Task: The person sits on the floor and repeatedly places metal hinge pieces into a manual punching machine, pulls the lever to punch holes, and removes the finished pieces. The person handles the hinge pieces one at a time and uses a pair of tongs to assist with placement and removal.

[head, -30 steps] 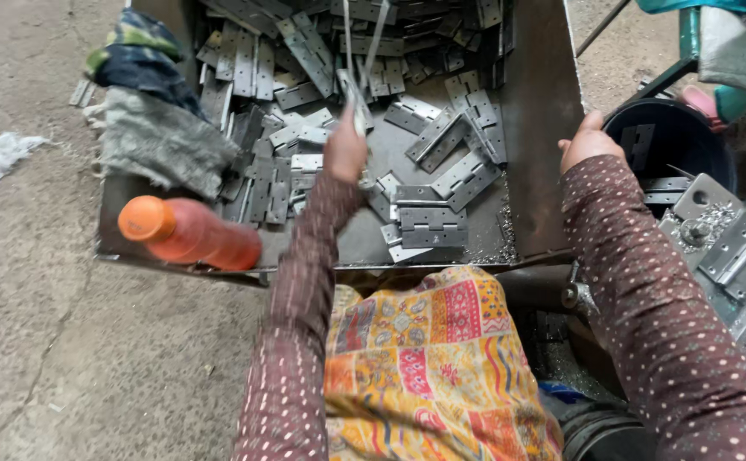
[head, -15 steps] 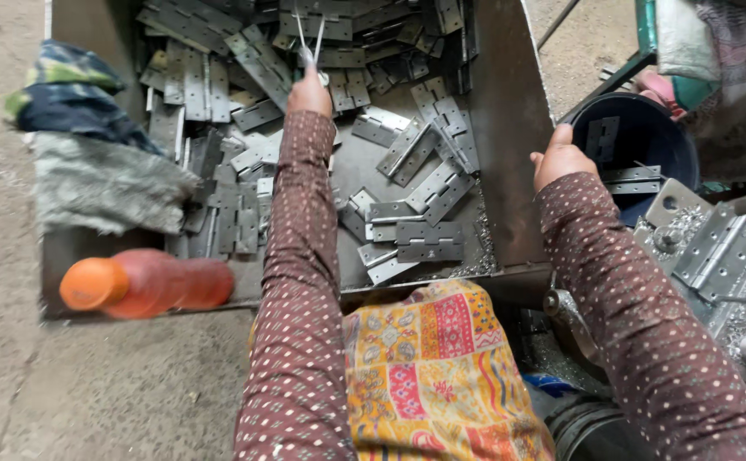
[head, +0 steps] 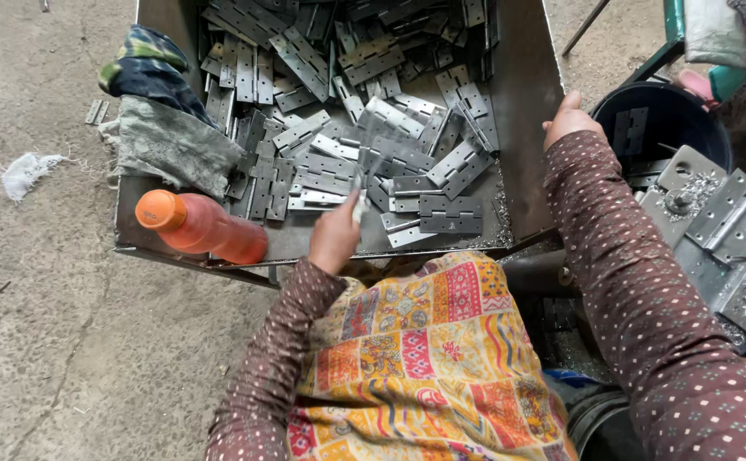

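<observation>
Left hand: the left hand (head: 335,239) sits at the near edge of the metal tray (head: 522,102), grip closed around a thin metal piece (head: 358,201) that pokes up out of the fist. Can't really make out what kind of piece it is.
Right hand: the right hand (head: 571,121) rests on the tray's right wall, fingers curled over the rim, nothing else in its grip as far as the view shows.
Tray: packed with a loose heap of grey hinges (head: 364,111), lying flat and crisscrossed every which way.
Bottle: an orange bottle (head: 200,228) lies on its side on the tray's near left corner, just left of the left hand.
Rags: a bundle of rags (head: 164,119) hangs over the tray's left wall.
Bucket: a dark bucket (head: 659,128) stands right of the tray, close to the right hand.
Lap: a bright patterned cloth (head: 424,358) covers it.
</observation>
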A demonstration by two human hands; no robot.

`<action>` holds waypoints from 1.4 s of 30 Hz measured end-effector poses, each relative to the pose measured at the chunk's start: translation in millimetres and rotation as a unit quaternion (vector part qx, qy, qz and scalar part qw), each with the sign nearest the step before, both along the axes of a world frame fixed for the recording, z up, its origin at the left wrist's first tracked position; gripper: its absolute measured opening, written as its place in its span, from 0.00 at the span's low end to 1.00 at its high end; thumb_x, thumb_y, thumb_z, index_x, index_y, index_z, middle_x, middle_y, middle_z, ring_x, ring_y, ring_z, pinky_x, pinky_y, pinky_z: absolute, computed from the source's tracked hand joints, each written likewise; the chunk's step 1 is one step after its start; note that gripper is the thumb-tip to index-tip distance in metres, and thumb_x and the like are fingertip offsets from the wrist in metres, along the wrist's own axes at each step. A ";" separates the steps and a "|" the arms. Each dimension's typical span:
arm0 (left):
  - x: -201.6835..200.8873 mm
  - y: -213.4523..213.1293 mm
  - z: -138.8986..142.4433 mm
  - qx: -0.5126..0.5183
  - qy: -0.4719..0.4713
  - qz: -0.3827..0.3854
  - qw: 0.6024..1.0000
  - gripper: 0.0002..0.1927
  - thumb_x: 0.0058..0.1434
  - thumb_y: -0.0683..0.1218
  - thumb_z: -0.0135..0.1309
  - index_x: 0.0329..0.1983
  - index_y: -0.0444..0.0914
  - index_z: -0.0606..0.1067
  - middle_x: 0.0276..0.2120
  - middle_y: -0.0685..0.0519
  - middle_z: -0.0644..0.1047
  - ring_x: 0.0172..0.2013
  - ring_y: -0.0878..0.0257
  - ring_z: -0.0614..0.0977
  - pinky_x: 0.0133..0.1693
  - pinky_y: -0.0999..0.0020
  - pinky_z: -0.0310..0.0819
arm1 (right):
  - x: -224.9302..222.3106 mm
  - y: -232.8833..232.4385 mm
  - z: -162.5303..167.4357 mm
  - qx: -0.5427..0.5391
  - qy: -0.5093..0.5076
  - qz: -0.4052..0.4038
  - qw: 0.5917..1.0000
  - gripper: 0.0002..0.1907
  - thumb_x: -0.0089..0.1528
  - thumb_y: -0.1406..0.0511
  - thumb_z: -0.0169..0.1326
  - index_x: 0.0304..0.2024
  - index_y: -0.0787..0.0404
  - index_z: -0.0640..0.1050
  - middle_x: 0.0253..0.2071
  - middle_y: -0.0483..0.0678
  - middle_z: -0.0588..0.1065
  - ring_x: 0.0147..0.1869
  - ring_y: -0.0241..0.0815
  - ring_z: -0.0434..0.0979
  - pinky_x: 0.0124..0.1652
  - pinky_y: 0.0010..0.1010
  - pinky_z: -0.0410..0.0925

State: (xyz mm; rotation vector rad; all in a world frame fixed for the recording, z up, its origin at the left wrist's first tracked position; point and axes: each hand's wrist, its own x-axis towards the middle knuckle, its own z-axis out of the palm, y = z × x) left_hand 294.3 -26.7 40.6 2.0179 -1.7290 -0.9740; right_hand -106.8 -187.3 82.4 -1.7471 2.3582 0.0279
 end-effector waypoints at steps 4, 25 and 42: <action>1.6 -112.5 8.8 -0.143 -0.052 0.031 0.988 0.32 0.61 0.41 0.45 0.71 0.49 0.65 0.33 0.34 0.80 0.35 0.37 0.83 0.38 0.44 0.77 | -3.2 -4.4 -7.0 0.004 0.007 -0.007 1.000 0.26 0.70 0.56 0.55 0.57 0.66 0.60 0.48 0.68 0.78 0.54 0.67 0.79 0.50 0.52 0.71; -6.9 -102.3 -70.4 -0.072 -0.029 0.034 0.996 0.31 0.62 0.38 0.40 0.71 0.45 0.65 0.36 0.34 0.80 0.37 0.38 0.82 0.40 0.46 0.76 | -5.0 -2.3 -6.0 -0.002 -0.016 -0.006 1.000 0.24 0.70 0.58 0.54 0.57 0.66 0.61 0.47 0.67 0.78 0.54 0.67 0.78 0.50 0.52 0.70; -7.8 -136.6 1.3 -0.160 0.041 0.094 0.982 0.19 0.75 0.52 0.49 0.66 0.44 0.71 0.42 0.34 0.81 0.43 0.40 0.82 0.42 0.51 0.76 | -1.9 -1.0 -2.5 -0.008 -0.010 -0.004 1.000 0.26 0.69 0.59 0.55 0.59 0.66 0.59 0.48 0.68 0.77 0.55 0.67 0.78 0.50 0.52 0.70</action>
